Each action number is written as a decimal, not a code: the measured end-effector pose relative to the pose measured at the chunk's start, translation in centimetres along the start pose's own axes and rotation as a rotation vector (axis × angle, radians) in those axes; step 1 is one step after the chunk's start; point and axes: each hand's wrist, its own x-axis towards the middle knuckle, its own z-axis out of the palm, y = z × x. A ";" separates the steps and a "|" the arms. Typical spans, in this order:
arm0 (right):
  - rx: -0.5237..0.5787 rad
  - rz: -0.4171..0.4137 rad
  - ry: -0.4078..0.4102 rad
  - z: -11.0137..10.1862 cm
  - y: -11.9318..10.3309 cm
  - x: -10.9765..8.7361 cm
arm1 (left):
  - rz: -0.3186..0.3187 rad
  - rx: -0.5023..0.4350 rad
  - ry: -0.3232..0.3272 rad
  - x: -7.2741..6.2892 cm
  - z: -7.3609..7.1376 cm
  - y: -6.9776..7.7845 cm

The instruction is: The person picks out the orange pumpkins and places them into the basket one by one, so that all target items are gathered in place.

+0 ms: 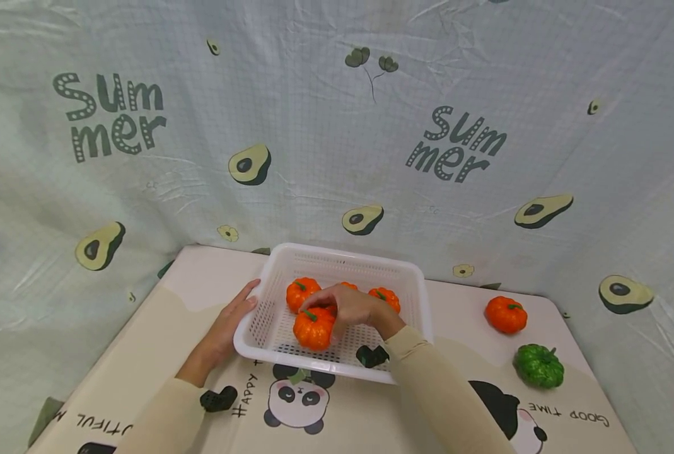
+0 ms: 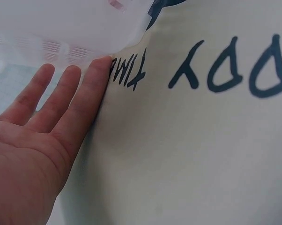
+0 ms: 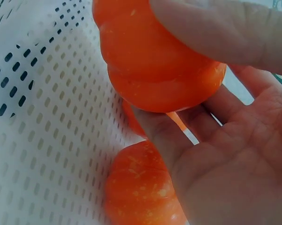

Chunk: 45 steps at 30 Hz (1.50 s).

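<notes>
A white perforated plastic basket [image 1: 348, 256] holds several small orange pumpkins. My right hand [image 1: 356, 307] reaches into it and grips the front orange pumpkin [image 1: 313, 329], thumb on one side and fingers on the other in the right wrist view. Whether this pumpkin touches the basket floor, I cannot tell. Behind it lies another orange pumpkin [image 1: 300, 291], and one more pumpkin [image 1: 386, 297] sits to the right, partly covered by the hand. Against the basket's left outer side rests my left hand [image 1: 224, 332]; its fingers look straight in the left wrist view, touching the wall.
Right of the basket, an orange pumpkin [image 1: 505, 314] and a green pumpkin [image 1: 539, 366] lie on the table's printed cloth [image 1: 257, 435]. A hanging avocado-print sheet [image 1: 314, 113] closes off the back and both sides, right behind the basket.
</notes>
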 end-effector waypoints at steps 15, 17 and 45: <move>-0.112 0.061 -0.009 0.4 -0.1 0.4 | -0.016 0.007 0.006 -0.1 0.0 0.0; -0.113 0.055 -0.015 0.4 -0.1 0.5 | -0.018 0.008 0.007 -0.1 0.0 0.0; -0.213 0.125 -0.062 0.9 -0.7 1.5 | -0.015 -0.011 0.017 0.0 0.1 0.1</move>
